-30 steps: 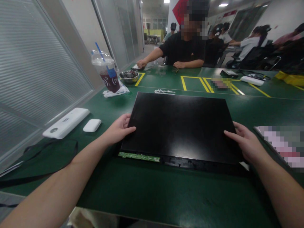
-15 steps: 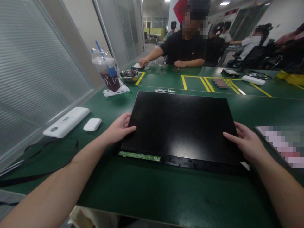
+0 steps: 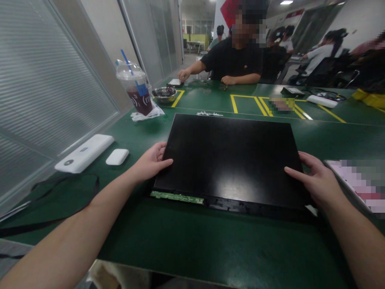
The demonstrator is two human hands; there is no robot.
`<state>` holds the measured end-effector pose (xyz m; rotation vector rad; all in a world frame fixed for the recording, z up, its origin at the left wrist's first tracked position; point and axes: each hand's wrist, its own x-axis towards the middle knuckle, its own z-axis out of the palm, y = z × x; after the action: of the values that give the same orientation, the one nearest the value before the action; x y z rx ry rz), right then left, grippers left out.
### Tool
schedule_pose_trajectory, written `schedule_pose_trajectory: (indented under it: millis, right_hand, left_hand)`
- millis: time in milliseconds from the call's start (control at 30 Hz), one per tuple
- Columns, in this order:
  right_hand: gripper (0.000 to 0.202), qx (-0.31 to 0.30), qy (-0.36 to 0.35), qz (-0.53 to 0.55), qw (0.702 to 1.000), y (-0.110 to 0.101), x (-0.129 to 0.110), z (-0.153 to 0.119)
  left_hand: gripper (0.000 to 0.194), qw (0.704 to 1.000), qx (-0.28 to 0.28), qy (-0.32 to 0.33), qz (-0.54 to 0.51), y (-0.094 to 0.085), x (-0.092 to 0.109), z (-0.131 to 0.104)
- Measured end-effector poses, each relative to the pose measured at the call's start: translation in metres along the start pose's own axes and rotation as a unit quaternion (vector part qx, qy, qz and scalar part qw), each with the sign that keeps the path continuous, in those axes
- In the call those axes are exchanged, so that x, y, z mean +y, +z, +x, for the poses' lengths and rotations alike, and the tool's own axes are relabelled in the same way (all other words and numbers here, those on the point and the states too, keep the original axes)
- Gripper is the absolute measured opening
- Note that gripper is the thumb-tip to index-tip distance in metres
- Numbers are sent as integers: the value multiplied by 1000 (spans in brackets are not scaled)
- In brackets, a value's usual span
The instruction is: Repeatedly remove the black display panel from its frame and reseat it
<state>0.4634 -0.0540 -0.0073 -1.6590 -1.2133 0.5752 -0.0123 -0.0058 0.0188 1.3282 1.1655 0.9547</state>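
Observation:
A flat black display panel (image 3: 231, 160) lies between my hands over the green table, with a green circuit strip (image 3: 177, 197) along its near edge on the left. My left hand (image 3: 153, 161) grips the panel's left edge, thumb on top and the other fingers at the side and partly hidden. At the right edge, my right hand (image 3: 314, 176) holds the panel the same way, its thumb resting on the black surface. A small white tab (image 3: 311, 209) sticks out at the near right corner.
Left on the green table (image 3: 210, 249) are a white power bank (image 3: 86, 153), a white case (image 3: 117, 157), a black strap and a drink cup (image 3: 136, 90). Behind stands a metal bowl (image 3: 164, 94). A device (image 3: 357, 182) lies right. A person (image 3: 234, 60) sits opposite.
The panel's right side and my right hand have shifted very slightly to the right and away. My left hand keeps its hold. The person opposite has moved a hand slightly.

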Motion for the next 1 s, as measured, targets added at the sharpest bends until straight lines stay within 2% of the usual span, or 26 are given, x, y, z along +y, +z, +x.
schedule_pose_trajectory:
  millis: [100, 267, 500, 567, 700, 867, 1000]
  right_hand:
    - [56, 14, -8, -52, 999, -2, 1, 2]
    - [57, 11, 14, -43, 999, 1, -4, 1]
    - [57, 9, 8, -40, 999, 1, -3, 1]
    - [56, 3, 1, -46, 999, 0, 0, 2]
    - [55, -6, -11, -56, 998, -1, 4, 3]
    - [54, -7, -5, -58, 998, -1, 1, 3]
    - [55, -32, -9, -66, 997, -2, 5, 5]
  left_hand:
    - [56, 1000, -3, 0, -5, 0, -1, 0]
    - [54, 1000, 1, 4, 0, 0, -1, 1]
    - [58, 999, 6, 40, 9, 1, -6, 2]
    - [58, 998, 21, 52, 43, -2, -7, 2]
    - [57, 976, 73, 72, 194, -11, -10, 1]
    - [61, 954, 63, 72, 283, -15, -9, 1]
    - [63, 933, 59, 83, 344, -15, -5, 0]
